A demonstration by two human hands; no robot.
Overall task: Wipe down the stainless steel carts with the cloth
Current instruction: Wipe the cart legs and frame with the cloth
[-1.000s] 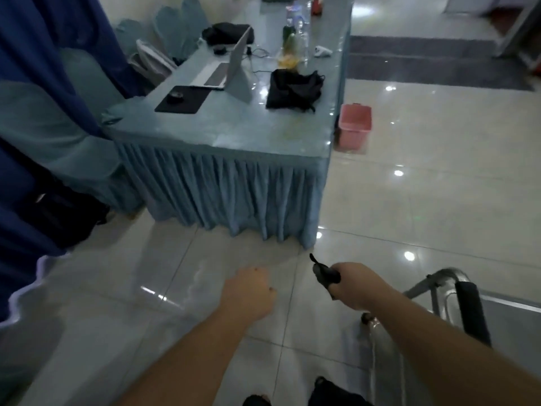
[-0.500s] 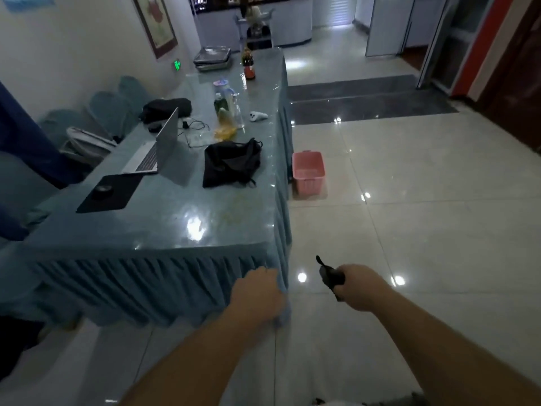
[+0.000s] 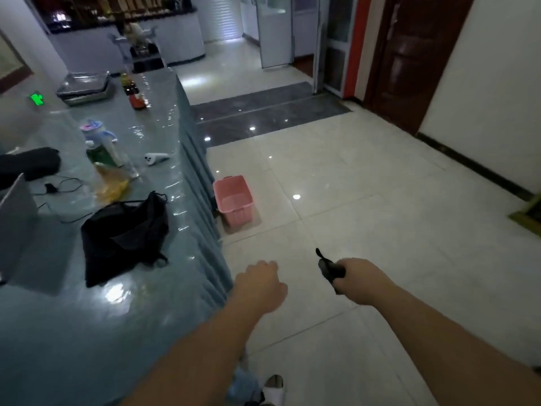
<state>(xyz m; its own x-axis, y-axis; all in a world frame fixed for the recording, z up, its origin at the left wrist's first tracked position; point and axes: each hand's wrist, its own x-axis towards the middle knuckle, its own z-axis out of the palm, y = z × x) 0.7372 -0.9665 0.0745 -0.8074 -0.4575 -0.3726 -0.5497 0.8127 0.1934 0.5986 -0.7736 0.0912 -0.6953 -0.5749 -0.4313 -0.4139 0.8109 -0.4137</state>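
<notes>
Glossy pale tiles on the floor (image 3: 366, 200) throw back the lights, the table (image 3: 140, 312) wears a shiny blue cover over a pleated cloth skirt, the pink basket (image 3: 234, 200) looks plastic, the trays (image 3: 85, 89) metal, the bag (image 3: 123, 230) matt black fabric.

Long blue-skirted bench (image 3: 73, 332) on pale tiled floor (image 3: 366, 215).
On the bench: black bag (image 3: 123, 235) at 9 o'clock, yellow plastic bag (image 3: 112, 186) and bottles (image 3: 101, 148) toward 10, white controller (image 3: 155, 158) near the bench edge, laptop (image 3: 14, 227) at far 9, steel trays (image 3: 85, 89) and sauce bottles (image 3: 133, 89) at 11. On the floor: pink basket (image 3: 234, 200) just beside the skirt, dark mat (image 3: 263, 115) at 12.
</notes>
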